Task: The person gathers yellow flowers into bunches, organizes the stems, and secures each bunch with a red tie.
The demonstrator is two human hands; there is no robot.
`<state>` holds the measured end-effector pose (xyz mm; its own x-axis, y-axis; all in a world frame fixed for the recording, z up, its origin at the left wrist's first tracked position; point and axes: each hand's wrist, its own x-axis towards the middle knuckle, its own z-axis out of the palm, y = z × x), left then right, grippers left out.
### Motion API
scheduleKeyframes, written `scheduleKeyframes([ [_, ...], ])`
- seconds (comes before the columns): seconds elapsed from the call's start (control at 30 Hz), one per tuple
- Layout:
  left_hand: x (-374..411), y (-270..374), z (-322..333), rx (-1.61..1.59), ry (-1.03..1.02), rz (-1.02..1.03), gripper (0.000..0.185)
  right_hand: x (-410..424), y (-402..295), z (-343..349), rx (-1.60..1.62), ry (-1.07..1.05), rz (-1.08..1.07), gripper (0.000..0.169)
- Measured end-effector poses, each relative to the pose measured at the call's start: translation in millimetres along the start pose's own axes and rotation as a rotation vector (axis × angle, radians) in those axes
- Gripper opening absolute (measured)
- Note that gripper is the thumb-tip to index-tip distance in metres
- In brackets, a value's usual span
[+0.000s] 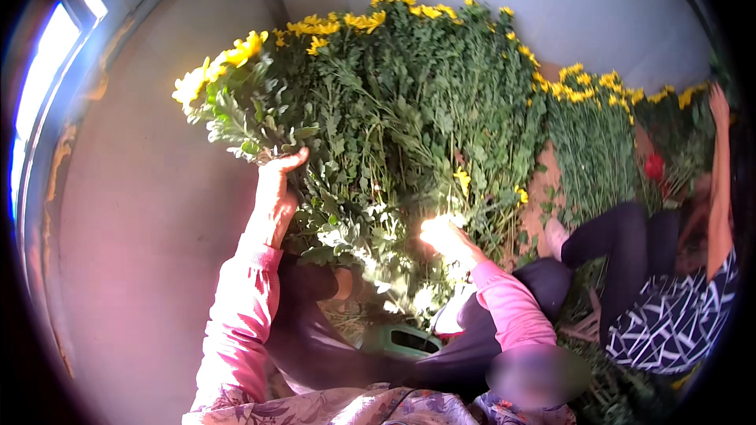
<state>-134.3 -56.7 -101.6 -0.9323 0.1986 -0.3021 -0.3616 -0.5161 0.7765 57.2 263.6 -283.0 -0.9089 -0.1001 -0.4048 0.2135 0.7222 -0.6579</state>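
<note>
Yellow chrysanthemums with long leafy stems (236, 106) are gathered in my left hand (277, 189), which grips them below the flower heads at the left edge of a large heap. The heap of cut chrysanthemums (413, 94) lies before me, with its blooms along the far edge. Over the sunlit stems near the heap's lower middle is my right hand (446, 237); glare washes out its fingers, so whether it holds a stem cannot be told. A loose yellow bloom (462, 180) lies among the leaves above that hand.
A pale wall (142, 200) curves round the left and far sides. On the right, a seated person (673, 319) in a black-and-white top reaches toward more flowers. Between us lies a smaller row of chrysanthemums (590, 147). A green plastic object (384, 339) sits between my legs; a red flower (654, 166) lies farther right.
</note>
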Motion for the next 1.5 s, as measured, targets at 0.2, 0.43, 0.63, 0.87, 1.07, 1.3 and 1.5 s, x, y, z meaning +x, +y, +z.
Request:
scheduleKeyframes([
  [0.2, 0.4, 3.0, 18.9, -0.015, 0.08, 0.089, 0.037, 80.0, -65.3, -57.2, -0.229, 0.828, 0.002, 0.059],
  [0.43, 15.9, -2.4, 4.7, -0.009, 0.125, 0.206, 0.049, 135.2, -4.1, -48.9, 0.031, 0.971, 0.017, 0.018],
  [0.63, 19.5, 3.4, -13.3, -0.046, 0.162, 0.239, 0.04, 110.8, -33.7, -48.8, -0.134, 0.616, 0.198, 0.082],
  [0.87, 17.9, 1.1, 6.2, -0.023, 0.121, 0.277, 0.05, 135.0, -63.5, 1.4, -0.516, 0.229, -0.079, 0.078],
  [1.07, 8.2, 11.5, -2.3, 0.026, 0.12, 0.221, 0.052, 122.6, -66.5, 21.8, -0.239, 0.554, -0.175, 0.048],
  [1.3, 16.7, -1.1, -2.2, -0.075, 0.089, 0.21, 0.054, 94.2, -61.6, -85.0, 0.4, 0.879, 0.059, 0.048],
  [1.5, 6.0, 6.2, 24.2, -0.093, 0.148, 0.224, 0.051, 129.7, -27.8, -108.9, -0.412, 0.966, 0.346, 0.066],
])
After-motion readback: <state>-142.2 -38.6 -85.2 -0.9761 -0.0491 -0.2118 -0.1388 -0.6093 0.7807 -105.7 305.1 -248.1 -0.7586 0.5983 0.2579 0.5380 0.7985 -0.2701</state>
